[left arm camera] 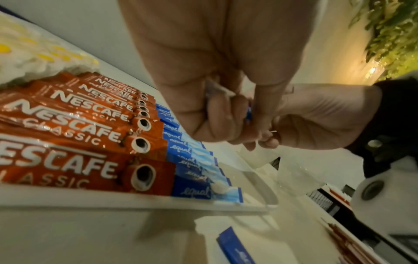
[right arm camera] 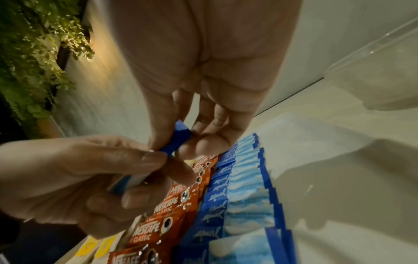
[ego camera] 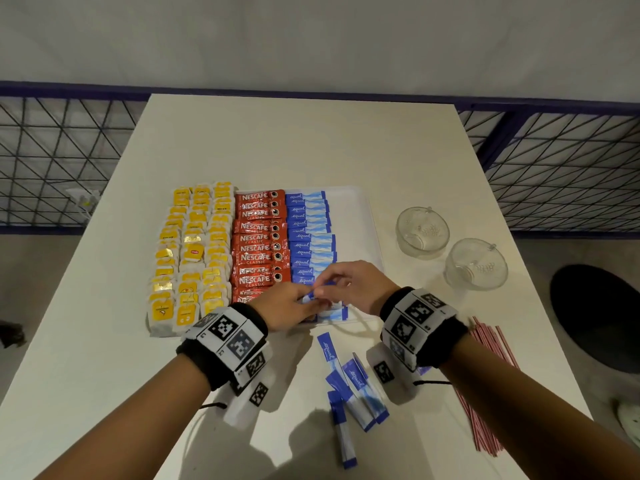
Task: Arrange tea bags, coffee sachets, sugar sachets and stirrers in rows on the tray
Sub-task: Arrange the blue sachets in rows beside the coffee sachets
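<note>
A white tray [ego camera: 367,216] holds rows of yellow tea bags [ego camera: 192,251], red coffee sachets [ego camera: 259,237] and blue sugar sachets [ego camera: 311,233]. Above the tray's near end both hands meet on one blue sugar sachet [ego camera: 311,295]. My left hand [ego camera: 294,304] grips its lower part, with fingers curled round it [right arm camera: 126,184]. My right hand [ego camera: 346,282] pinches the blue top end [right arm camera: 178,139] between thumb and fingers. Several loose sugar sachets [ego camera: 349,386] lie on the table in front of the tray. Red-and-white stirrers [ego camera: 485,379] lie in a bundle at the right.
Two clear glass cups [ego camera: 422,232] [ego camera: 476,265] stand right of the tray. The white table [ego camera: 311,143] is bare behind the tray. A dark wire fence [ego camera: 62,161] runs behind the table; a black round object [ego camera: 599,313] lies on the floor at right.
</note>
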Tool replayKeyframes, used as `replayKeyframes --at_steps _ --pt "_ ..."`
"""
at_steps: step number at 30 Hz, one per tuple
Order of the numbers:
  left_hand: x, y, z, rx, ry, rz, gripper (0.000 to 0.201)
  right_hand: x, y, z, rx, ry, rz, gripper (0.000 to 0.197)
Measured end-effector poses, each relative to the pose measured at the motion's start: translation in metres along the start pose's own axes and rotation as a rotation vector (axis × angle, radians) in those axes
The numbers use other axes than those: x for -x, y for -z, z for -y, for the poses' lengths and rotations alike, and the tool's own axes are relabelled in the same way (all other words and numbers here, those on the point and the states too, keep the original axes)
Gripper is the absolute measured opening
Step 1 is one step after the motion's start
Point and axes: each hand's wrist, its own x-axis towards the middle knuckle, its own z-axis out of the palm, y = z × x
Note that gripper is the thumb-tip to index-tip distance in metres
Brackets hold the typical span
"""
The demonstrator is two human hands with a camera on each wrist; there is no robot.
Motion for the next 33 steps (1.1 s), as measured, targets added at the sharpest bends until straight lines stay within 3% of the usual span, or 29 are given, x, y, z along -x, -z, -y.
replayKeyframes --at_steps 3,8,19,23,29,33 --pt "0.003 0.009 0.001 0.196 0.024 -0.006 0.027 -0.004 0.008 -0.002 -0.072 -0.056 -0.054 0.011" --pt "0.009 0.027 0.01 0.508 0.077 -0.073 0.015 -0.005 0.02 -0.007 -0.224 -0.089 -0.056 0.008" --pt "0.013 0.039 0.021 0.699 0.126 -0.208 0.008 -0.015 0.018 -0.002 -0.389 -0.131 0.041 0.008" --pt "0.012 0.049 0.021 0.793 0.077 -0.284 0.003 -0.023 0.012 0.009 -0.279 -0.138 0.122 0.009" --pt "-0.003 0.057 0.011 0.62 -0.011 -0.418 0.005 -0.039 -0.002 0.029 -0.212 -0.067 0.05 0.014" --pt "-0.015 0.067 0.012 0.383 -0.087 -0.447 0.02 -0.051 0.008 0.036 -0.211 -0.053 -0.083 0.015"
